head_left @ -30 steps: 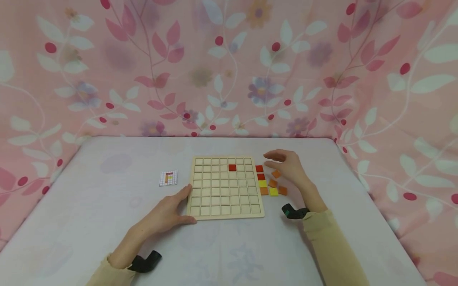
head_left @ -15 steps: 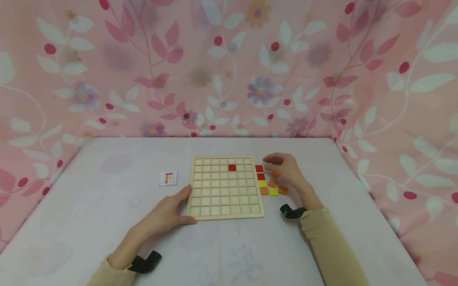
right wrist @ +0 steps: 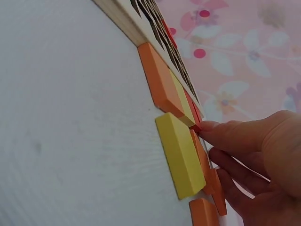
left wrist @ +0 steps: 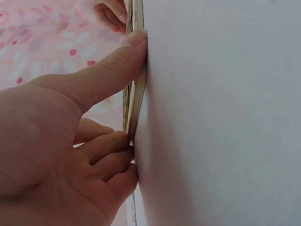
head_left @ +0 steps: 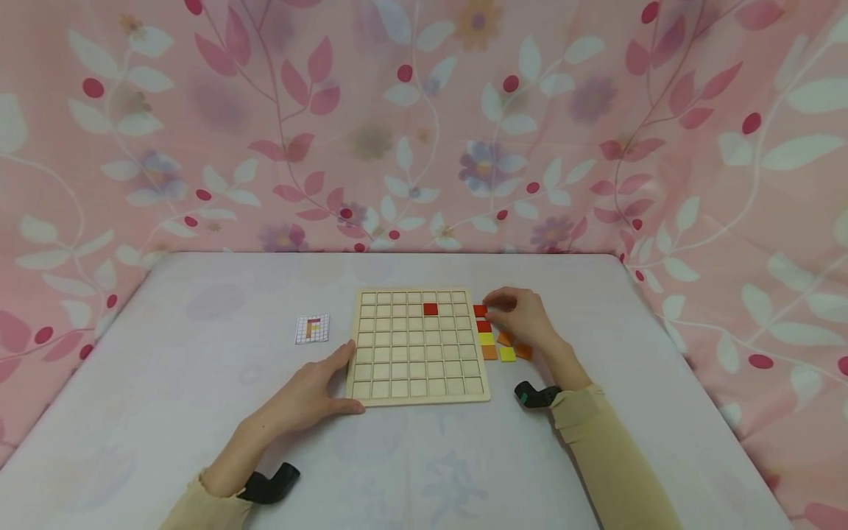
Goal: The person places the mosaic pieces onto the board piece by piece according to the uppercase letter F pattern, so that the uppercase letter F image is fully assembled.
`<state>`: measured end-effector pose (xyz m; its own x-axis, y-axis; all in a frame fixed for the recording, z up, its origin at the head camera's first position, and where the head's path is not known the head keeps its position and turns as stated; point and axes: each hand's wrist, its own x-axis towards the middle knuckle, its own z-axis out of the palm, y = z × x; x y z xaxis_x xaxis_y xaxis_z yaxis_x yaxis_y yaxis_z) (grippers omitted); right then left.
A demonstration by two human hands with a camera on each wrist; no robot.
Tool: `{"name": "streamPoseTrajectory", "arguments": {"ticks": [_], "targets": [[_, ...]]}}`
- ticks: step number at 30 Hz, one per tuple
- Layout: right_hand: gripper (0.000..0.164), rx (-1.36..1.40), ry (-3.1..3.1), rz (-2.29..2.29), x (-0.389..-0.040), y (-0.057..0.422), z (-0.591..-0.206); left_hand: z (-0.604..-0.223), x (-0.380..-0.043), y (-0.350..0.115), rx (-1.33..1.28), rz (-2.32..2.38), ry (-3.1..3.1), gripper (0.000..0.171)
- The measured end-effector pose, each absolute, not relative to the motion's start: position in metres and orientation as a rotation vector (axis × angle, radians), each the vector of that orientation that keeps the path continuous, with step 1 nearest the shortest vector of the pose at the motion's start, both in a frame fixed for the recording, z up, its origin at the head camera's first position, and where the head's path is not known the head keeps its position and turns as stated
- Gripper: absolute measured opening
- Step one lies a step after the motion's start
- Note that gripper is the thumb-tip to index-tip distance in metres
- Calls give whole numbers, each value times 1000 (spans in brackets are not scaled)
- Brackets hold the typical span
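Note:
A square wooden grid board (head_left: 396, 354) lies mid-table, a red tile (head_left: 430, 309) in one of its far cells. My left hand (head_left: 306, 397) rests at its near left corner, thumb along the front edge and fingertips on the left side, as the left wrist view also shows. Beside the board's right edge, my right hand (head_left: 525, 320) pinches the far loose red tile (head_left: 480, 311); its thumb (right wrist: 207, 126) meets red in the right wrist view, while the index fingertip is hidden there. Below that tile come a second red tile (head_left: 484, 326), a yellow tile (head_left: 486, 339) and an orange tile (head_left: 489, 352).
Another yellow tile (head_left: 507, 354) and loose orange tiles (head_left: 523, 351) lie under and before the right hand, one partly covered by it. Left of the board is a small card (head_left: 312, 329) with a coloured grid pattern. A floral cloth (head_left: 411, 147) hangs behind the table.
My right hand has come down and slightly left, its thumb and finger closing in on the far loose red tile. It now covers one orange tile. My left hand stays at the board.

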<state>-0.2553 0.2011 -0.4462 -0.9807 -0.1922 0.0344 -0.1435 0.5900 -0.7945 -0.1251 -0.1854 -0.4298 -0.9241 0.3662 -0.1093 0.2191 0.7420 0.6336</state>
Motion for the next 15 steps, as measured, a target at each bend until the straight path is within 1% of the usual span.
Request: {"name": "streamPoseTrajectory", "arguments": {"ticks": [15], "targets": [[26, -289, 2764, -1363, -254, 199, -448, -433, -126, -186, 473, 940, 2727, 108]]}}
